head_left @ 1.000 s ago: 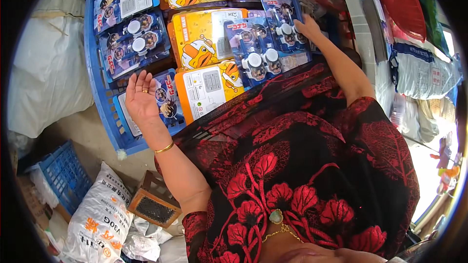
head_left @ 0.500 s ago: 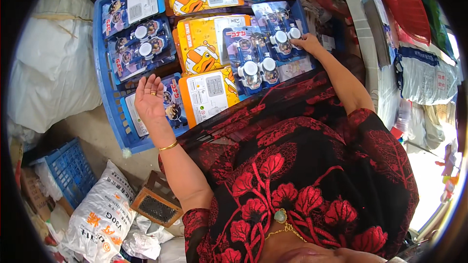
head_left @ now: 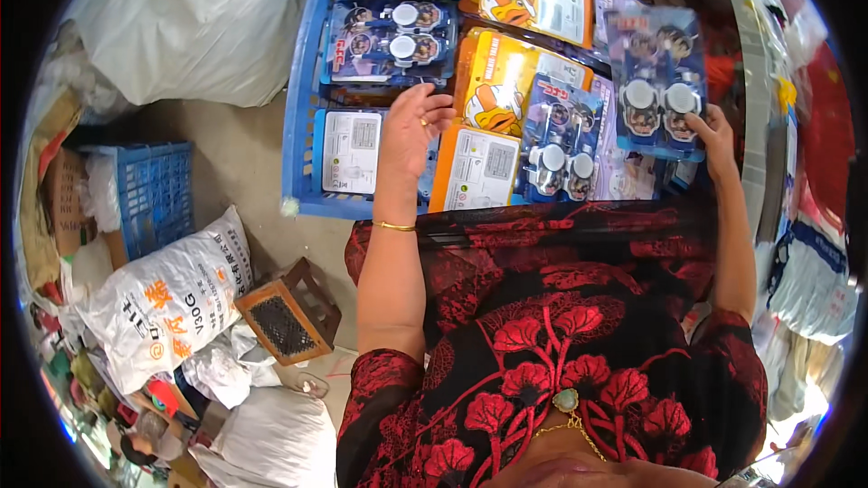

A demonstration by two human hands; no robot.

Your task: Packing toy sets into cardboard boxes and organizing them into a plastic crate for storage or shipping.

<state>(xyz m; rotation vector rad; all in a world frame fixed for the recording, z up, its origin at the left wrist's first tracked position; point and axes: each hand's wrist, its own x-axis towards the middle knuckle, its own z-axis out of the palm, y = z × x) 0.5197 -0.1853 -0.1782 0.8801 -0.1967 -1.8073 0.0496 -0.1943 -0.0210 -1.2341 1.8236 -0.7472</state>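
Observation:
My right hand [head_left: 720, 139] grips the lower right corner of a blue blister pack [head_left: 658, 56] with two white-capped toy watches. The pack is raised over the right side of a blue plastic crate [head_left: 300, 136]. My left hand [head_left: 414, 134] is over the crate's near left part, palm turned up, fingers loosely bent and apart, holding nothing. Just left of the raised pack lies a similar blue pack [head_left: 562, 117]. Another blue pack [head_left: 369, 36] sits at the crate's left, beyond my left hand. Yellow duck-printed packs [head_left: 488, 90] fill the middle column.
A large white sack [head_left: 190, 23] stands left of the crate. Further down on the left are a smaller blue basket [head_left: 155, 190], a printed white sack [head_left: 172, 298] and a wooden stool [head_left: 285, 316]. Wrapped goods [head_left: 818, 280] line the right side.
My right hand has lifted the blue blister pack off the others at the crate's right side. My left hand stays empty. The whole view has turned and shifted.

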